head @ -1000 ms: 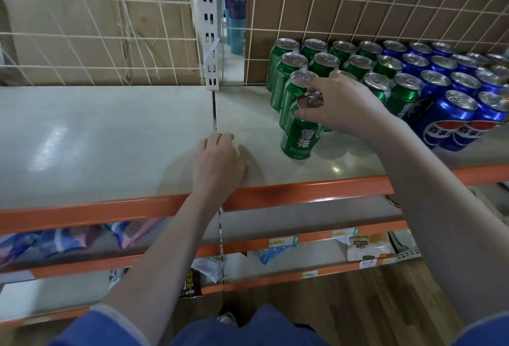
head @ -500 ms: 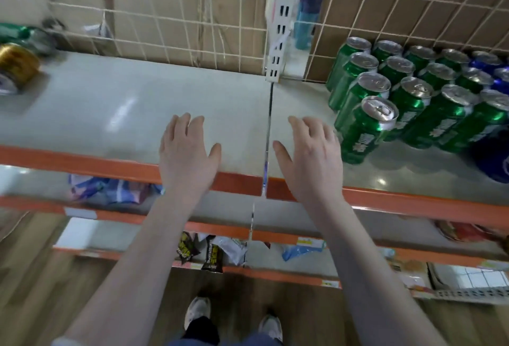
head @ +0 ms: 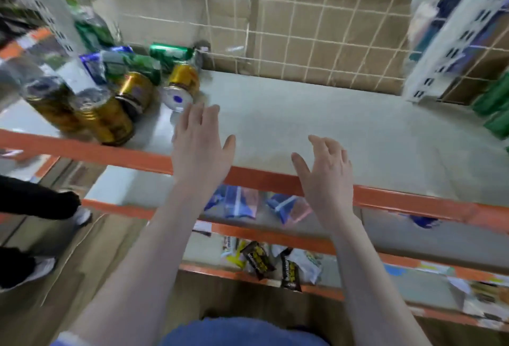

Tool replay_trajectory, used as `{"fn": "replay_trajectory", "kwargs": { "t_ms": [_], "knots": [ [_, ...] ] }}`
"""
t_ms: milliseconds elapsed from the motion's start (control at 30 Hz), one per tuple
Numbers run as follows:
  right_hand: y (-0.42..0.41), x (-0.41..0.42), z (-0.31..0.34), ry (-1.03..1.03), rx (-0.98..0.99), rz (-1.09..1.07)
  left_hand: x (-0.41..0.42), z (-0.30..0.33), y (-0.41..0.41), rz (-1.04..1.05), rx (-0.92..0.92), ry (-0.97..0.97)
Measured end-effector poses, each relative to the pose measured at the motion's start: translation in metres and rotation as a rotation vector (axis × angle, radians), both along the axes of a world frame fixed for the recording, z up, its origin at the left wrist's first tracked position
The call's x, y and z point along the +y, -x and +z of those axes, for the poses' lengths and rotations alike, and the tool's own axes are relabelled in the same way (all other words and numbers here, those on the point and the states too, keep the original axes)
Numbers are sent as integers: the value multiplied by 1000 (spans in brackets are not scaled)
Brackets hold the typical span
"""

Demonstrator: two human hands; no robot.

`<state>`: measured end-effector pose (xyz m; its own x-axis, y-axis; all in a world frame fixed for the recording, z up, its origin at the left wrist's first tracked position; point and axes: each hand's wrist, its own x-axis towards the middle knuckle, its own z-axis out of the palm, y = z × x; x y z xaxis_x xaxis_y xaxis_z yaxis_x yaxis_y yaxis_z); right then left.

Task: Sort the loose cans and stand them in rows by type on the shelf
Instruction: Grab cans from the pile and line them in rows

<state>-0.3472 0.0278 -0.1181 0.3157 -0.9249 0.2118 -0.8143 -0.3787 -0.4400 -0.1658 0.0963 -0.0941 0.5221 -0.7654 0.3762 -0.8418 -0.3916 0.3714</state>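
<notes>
A heap of loose cans lies at the left of the pale shelf (head: 316,125). A gold can (head: 180,86) lies on its side with its end toward me. More gold cans (head: 104,117) stand or lean near the front edge. Green cans (head: 168,52) and a blue can (head: 89,63) lie behind them. My left hand (head: 201,141) hovers flat with straight fingers just right of the lying gold can, holding nothing. My right hand (head: 325,172) floats over the orange rail, fingers loosely spread, empty. The standing green cans (head: 495,108) show blurred at the far right edge.
An orange rail (head: 115,150) edges the shelf front. A wire grid and cardboard (head: 303,28) back it, with white uprights (head: 451,37) at both sides. Snack packets (head: 261,260) lie on lower shelves. Another person's legs and shoes (head: 41,208) stand at the left.
My view has swung left: the green rows slid to the right edge and the loose heap came into sight. Both hands lifted off the rail and moved left, the left toward the lying gold can.
</notes>
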Motion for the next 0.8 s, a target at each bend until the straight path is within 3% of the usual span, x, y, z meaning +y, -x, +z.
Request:
{"fn": "replay_trajectory", "kwargs": {
  "t_ms": [300,600,800],
  "knots": [
    [-96,-1,11,9,-15,5,12,10,-109,63,-11,55],
    [-170,-26,6,-53,-81,52,2,26,-159,68,-64,-241],
    [-221,-44,11,-180,-214,120,12,24,-171,90,-55,-333]
  ]
}}
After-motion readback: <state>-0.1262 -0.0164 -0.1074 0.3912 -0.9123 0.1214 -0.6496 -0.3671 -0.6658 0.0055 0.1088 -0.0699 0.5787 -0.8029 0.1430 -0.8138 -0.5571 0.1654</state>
